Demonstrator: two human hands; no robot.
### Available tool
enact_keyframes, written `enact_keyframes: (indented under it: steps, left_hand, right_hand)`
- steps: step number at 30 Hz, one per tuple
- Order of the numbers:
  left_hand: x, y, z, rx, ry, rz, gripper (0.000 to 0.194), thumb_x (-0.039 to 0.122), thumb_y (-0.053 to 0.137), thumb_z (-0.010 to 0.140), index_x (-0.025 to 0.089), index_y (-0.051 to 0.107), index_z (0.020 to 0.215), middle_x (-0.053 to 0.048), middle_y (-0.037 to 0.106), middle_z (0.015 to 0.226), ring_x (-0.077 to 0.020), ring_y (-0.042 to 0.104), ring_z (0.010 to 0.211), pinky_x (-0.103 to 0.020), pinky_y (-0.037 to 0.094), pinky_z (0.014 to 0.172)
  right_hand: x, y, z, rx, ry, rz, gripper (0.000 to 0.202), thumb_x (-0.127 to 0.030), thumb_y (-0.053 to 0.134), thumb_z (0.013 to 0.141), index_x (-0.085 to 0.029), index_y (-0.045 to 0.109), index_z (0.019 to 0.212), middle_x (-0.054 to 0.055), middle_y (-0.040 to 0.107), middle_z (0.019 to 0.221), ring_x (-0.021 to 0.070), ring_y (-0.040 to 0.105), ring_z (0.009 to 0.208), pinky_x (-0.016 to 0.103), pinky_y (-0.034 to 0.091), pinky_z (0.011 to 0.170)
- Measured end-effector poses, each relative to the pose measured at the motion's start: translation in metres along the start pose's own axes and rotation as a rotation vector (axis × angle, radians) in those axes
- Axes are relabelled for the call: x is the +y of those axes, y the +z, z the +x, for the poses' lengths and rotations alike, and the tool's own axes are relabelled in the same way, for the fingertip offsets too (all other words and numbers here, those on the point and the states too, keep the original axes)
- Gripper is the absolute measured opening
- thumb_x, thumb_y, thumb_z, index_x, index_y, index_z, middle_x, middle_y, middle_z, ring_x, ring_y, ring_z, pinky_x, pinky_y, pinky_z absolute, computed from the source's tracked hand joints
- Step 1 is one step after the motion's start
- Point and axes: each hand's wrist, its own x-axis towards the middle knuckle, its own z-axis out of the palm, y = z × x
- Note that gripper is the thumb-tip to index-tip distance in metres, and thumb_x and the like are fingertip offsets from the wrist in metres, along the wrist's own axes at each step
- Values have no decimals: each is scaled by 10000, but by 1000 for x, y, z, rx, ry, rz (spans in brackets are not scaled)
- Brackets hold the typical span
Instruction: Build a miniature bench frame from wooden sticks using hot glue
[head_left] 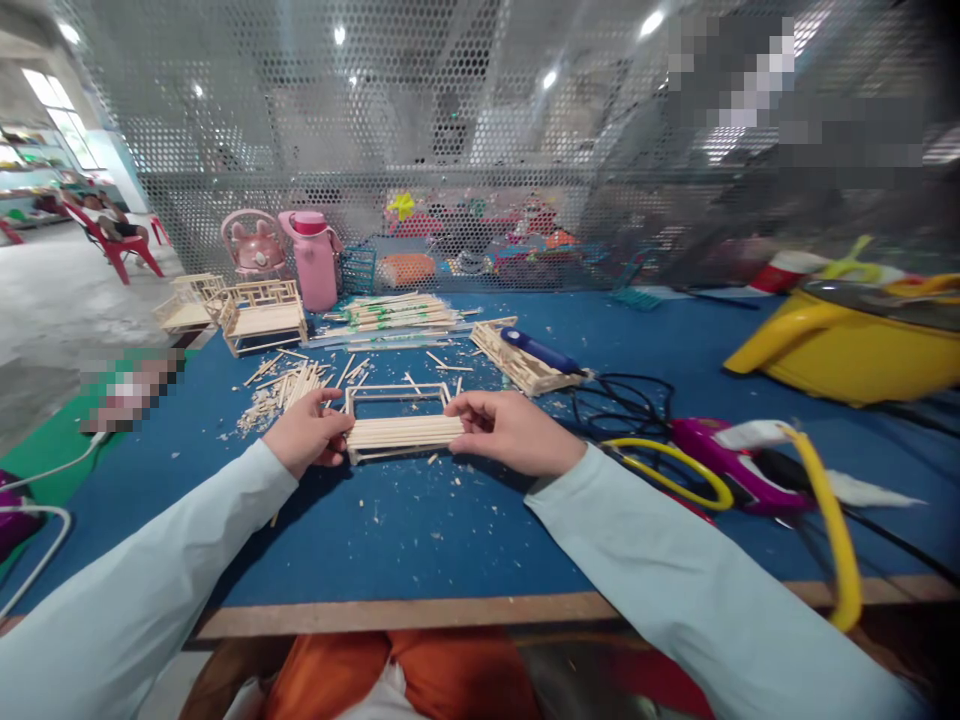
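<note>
Between my hands is a small frame of thin wooden sticks (405, 433), with several sticks laid side by side over its near part. My left hand (309, 430) pinches the left end of this stick frame. At the right end, my right hand (514, 430) closes thumb and fingers on the stick ends. The frame's far part is bare, and the blue table shows through it. Loose cut sticks (300, 385) and crumbs lie just beyond my left hand. Past my right hand, a blue pen-like tool (538, 350) rests on another stick piece (517, 365).
Finished-looking miniature stick chairs (262, 315) stand at the back left, near a pink bottle (313, 262). Bundled sticks (397, 312) lie behind the frame. To the right are black cables (622, 395), a purple glue gun (735, 470) with a yellow cord, and a yellow container (855, 340). A perforated metal screen (450, 130) rises behind.
</note>
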Motion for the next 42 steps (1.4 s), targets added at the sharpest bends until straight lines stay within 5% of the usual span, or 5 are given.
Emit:
enact_keyframes:
  steps: [4,7,13,34,42]
  left_hand:
    - [-6,12,-8,308,687,584,405,262,496,769,118,453,1146,-137,570,1029,-221,573,886,-400,478,774]
    - [-8,36,-18,211,1050,978,344,225,368,853,163,467,1176,-125,484,1256,-265,421,1160,-499,298,974]
    - [-14,64,-14,90,1020,1288,389,189,312,879,118,400,1252,-115,472,1288,-263,476,1106,-440,368,906]
    - [42,34,14,-206,907,1236,344,245,315,874,178,505,1153,-111,632,1051,-219,597,926,-315,441,753]
    - [62,28,29,-412,841,991,307,266,358,848,213,606,1021,-56,674,956,-185,615,849,-253,422,743]
  right_hand:
    - [0,0,1,3,8,3,268,-249,654,605,-142,585,841,-44,484,601,96,455,550,225,368,526]
    - [1,1,1,11,-4,-8,270,-254,659,606,-136,595,840,-47,477,587,94,447,542,223,360,520]
    - [0,2,0,24,-37,-45,267,-245,653,623,-134,599,860,-39,501,602,98,462,561,222,367,538]
    - [6,1,3,104,-109,359,506,-203,597,659,-146,432,1134,-37,513,691,94,511,623,253,427,629]
    - [3,1,5,287,-296,-16,347,-300,489,796,-182,542,1118,104,513,1189,166,548,929,297,462,726]
